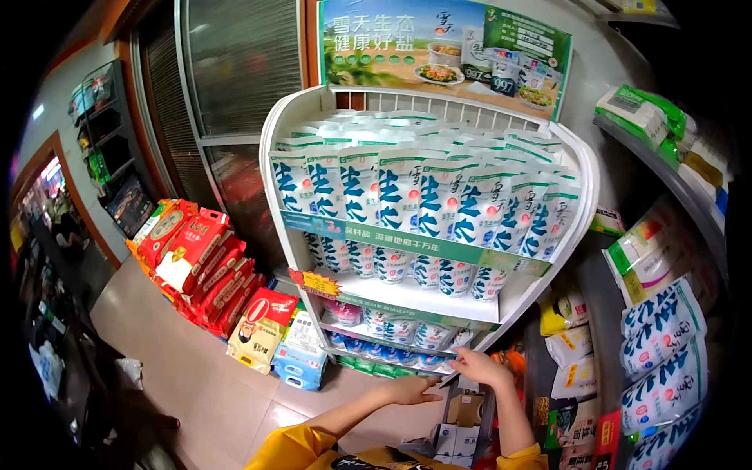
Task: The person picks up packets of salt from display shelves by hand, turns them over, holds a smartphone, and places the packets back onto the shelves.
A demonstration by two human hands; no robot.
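A white display rack stands before me, its upper shelf packed with upright white salt bags with blue lettering and green tops. My left hand is low in front of the rack, fingers stretched out, palm down, with nothing visible in it. Just to its right, my right hand is at the lower right corner of the rack, fingers bent together. What they grip, if anything, is too small to make out. Near both hands, the bottom shelves carry white bags and blue packs.
Red rice sacks are piled on the floor at left, beside a cream-and-red sack and a blue-and-white sack. Grey shelving with salt bags runs along the right. Cartons lie below my hands. A poster tops the rack.
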